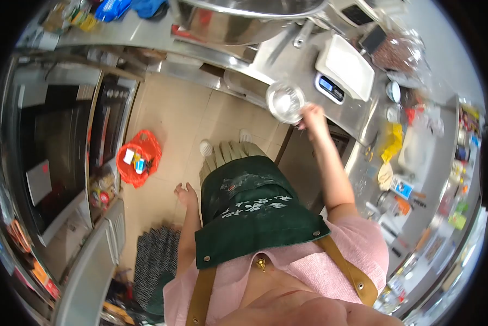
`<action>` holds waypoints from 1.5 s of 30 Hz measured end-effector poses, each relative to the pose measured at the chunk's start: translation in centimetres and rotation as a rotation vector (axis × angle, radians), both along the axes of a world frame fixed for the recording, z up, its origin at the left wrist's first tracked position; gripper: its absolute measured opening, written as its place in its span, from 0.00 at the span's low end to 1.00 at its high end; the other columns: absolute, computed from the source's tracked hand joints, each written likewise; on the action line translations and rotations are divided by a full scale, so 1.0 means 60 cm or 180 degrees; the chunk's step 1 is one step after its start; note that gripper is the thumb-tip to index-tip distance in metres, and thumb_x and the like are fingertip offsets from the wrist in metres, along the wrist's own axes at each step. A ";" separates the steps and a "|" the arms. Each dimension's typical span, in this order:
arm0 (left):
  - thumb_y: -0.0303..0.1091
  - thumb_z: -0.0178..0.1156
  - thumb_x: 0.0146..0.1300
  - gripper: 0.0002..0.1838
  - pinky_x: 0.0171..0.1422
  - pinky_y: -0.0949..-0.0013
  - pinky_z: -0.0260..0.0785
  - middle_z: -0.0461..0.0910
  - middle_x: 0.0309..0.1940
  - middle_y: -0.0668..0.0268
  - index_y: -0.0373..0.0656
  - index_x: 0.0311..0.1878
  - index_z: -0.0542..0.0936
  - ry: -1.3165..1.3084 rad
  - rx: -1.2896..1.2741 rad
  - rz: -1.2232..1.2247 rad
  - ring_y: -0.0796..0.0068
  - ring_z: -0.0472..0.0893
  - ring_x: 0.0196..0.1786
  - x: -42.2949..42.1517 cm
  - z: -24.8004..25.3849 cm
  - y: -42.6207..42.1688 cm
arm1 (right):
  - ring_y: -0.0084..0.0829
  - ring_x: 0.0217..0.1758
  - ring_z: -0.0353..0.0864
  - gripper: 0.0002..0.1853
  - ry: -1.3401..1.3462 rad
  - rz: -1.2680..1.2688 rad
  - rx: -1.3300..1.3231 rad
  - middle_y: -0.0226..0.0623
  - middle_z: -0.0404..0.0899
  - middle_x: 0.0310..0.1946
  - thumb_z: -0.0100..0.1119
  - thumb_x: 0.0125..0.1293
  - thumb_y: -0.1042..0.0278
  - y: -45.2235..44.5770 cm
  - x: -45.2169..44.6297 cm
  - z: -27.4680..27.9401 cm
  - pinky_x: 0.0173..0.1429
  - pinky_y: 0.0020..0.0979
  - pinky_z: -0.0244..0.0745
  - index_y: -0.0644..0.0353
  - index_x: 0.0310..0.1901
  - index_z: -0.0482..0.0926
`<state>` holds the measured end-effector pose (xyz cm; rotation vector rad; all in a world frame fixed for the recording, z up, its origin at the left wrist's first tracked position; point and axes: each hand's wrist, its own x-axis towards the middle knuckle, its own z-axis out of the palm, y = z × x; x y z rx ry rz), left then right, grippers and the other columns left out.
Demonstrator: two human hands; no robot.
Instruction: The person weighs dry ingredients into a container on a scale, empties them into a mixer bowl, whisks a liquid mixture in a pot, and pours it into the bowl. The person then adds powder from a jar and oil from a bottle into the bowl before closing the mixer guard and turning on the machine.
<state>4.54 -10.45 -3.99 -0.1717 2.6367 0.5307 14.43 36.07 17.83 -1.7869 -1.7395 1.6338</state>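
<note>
R fingers (308, 110) grip cup (283, 102) nr counter edge (343, 120); L fingers (181, 190) loose over roomy floor (184, 114).

I am counting one scale (330, 89) with one white tray (348, 68) resting on it. I am holding one round container (285, 102) left of the scale; one big metal bowl (244, 28) is standing farther left, one red bag (125, 171) well apart.

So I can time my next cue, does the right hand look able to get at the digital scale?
Probably yes: the right hand is near the scale with nothing visibly blocking the way, but its fingers are busy holding a shiny cup.
</note>
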 end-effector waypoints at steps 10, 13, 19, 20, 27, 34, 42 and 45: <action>0.38 0.57 0.61 0.19 0.57 0.53 0.64 0.71 0.52 0.55 0.39 0.51 0.72 0.0059 -0.0243 0.0116 0.55 0.72 0.54 0.075 -0.112 0.094 | 0.23 0.08 0.66 0.09 -0.0952 -0.0459 -0.0531 0.36 0.73 0.13 0.45 0.62 0.69 0.111 -0.036 -0.458 0.11 0.22 0.61 0.63 0.31 0.74; 0.37 0.57 0.61 0.18 0.59 0.52 0.60 0.70 0.52 0.55 0.39 0.51 0.72 0.0604 -0.0191 -0.0129 0.55 0.70 0.56 0.090 -0.172 0.118 | 0.32 0.18 0.78 0.14 -0.2972 0.1570 0.0582 0.39 0.79 0.20 0.48 0.60 0.59 0.312 0.052 -0.667 0.21 0.34 0.73 0.60 0.29 0.78; 0.32 0.59 0.60 0.18 0.60 0.53 0.59 0.71 0.54 0.53 0.38 0.53 0.71 0.0782 0.0209 -0.0200 0.51 0.70 0.56 0.102 -0.208 0.158 | 0.41 0.44 0.83 0.13 -0.4211 0.2987 0.2077 0.44 0.82 0.41 0.54 0.59 0.60 0.321 -0.050 -0.709 0.50 0.39 0.75 0.56 0.39 0.83; 0.32 0.59 0.59 0.19 0.60 0.53 0.59 0.71 0.54 0.53 0.38 0.53 0.71 0.0757 0.0241 -0.0199 0.51 0.70 0.56 0.103 -0.212 0.161 | 0.40 0.40 0.84 0.12 -0.4585 0.3049 0.1945 0.43 0.83 0.37 0.54 0.59 0.61 0.339 -0.046 -0.758 0.50 0.38 0.75 0.56 0.39 0.83; 0.29 0.57 0.60 0.18 0.59 0.54 0.58 0.71 0.54 0.52 0.38 0.53 0.70 0.0629 0.0335 -0.0244 0.52 0.70 0.55 0.095 -0.236 0.177 | 0.34 0.23 0.82 0.15 -0.2868 0.0669 -0.0045 0.44 0.82 0.25 0.53 0.60 0.63 0.427 -0.070 -0.891 0.27 0.32 0.77 0.69 0.38 0.79; 0.29 0.58 0.59 0.17 0.59 0.54 0.58 0.72 0.53 0.53 0.38 0.52 0.71 0.0567 0.0326 -0.0363 0.52 0.70 0.54 0.072 -0.243 0.183 | 0.32 0.17 0.80 0.17 -0.1509 -0.0542 0.0427 0.47 0.79 0.20 0.51 0.63 0.65 0.405 -0.098 -0.936 0.22 0.29 0.77 0.77 0.30 0.74; 0.31 0.59 0.58 0.17 0.59 0.54 0.60 0.72 0.52 0.53 0.37 0.51 0.72 0.0472 0.0253 -0.0495 0.51 0.71 0.54 0.064 -0.235 0.167 | 0.40 0.31 0.84 0.16 -0.0338 -0.0019 0.0306 0.53 0.79 0.36 0.51 0.64 0.69 0.414 -0.159 -0.868 0.32 0.32 0.83 0.77 0.45 0.68; 0.32 0.59 0.59 0.18 0.59 0.54 0.60 0.72 0.52 0.53 0.38 0.51 0.71 0.0440 0.0252 -0.0510 0.52 0.71 0.55 0.059 -0.229 0.161 | 0.41 0.38 0.83 0.17 0.0067 -0.0148 0.0017 0.54 0.76 0.44 0.49 0.64 0.72 0.363 -0.147 -0.832 0.38 0.34 0.83 0.76 0.50 0.67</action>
